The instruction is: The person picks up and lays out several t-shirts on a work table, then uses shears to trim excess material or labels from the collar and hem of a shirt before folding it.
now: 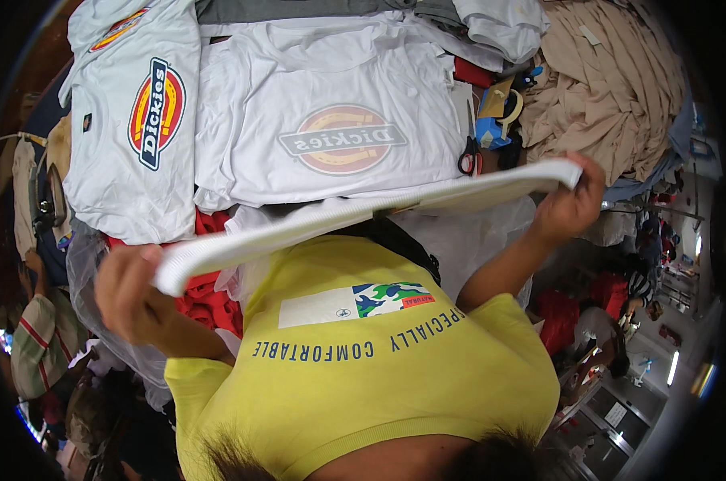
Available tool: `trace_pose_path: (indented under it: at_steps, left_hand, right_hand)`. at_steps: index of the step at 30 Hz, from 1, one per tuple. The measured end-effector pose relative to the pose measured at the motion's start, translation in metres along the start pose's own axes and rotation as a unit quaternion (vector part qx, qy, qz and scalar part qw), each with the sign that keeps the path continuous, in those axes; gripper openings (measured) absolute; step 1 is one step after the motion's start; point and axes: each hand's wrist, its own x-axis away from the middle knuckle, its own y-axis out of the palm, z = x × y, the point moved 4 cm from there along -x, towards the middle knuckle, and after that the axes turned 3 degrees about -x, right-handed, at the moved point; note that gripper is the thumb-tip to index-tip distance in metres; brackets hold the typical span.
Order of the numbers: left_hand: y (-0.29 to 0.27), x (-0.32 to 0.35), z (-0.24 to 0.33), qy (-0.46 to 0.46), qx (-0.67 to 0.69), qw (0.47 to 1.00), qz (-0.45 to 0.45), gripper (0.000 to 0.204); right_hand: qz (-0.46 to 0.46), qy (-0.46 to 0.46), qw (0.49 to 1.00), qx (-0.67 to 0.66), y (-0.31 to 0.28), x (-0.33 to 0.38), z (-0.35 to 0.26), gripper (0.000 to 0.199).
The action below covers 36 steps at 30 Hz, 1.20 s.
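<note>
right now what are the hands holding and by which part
Both hold one folded white garment by its ends: the left hand grips the left end, the right hand the right end.

Bright, even indoor light from above, no hard shadows. White shirts on the desk are a bit overexposed, detail lost in folds. Strong fisheye bend: edges curve, black vignette in all corners. Centre is sharp; bottom edge w/ hair is blurred. Small ceiling lamps glare at lower right.
</note>
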Motion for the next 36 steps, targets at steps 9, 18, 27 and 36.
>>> trace_pose_path:
  at_steps: [9, 18, 27, 36]
  left_hand:
    - [0.204, -0.012, -0.191, -0.085, -0.053, 0.985, -0.138, 0.022]
    - [0.268, 0.101, -0.008, -0.151, 0.052, 0.955, -0.249, 0.039]
    - [0.280, 0.114, -0.081, -0.184, -0.116, 0.921, -0.323, 0.067]
    - [0.335, 0.039, -0.092, -0.218, -0.064, 0.960, -0.164, 0.036]
  right_hand:
    - [-0.172, -0.051, 0.947, 0.267, 0.211, -0.063, 0.184, 0.019]
    - [-0.470, -0.124, 0.849, 0.205, 0.225, 0.139, 0.132, 0.043]
    - [-0.392, -0.067, 0.834, 0.382, 0.221, 0.089, 0.211, 0.054]
    - [-0.321, 0.261, 0.905, -0.094, 0.194, 0.039, 0.238, 0.030]
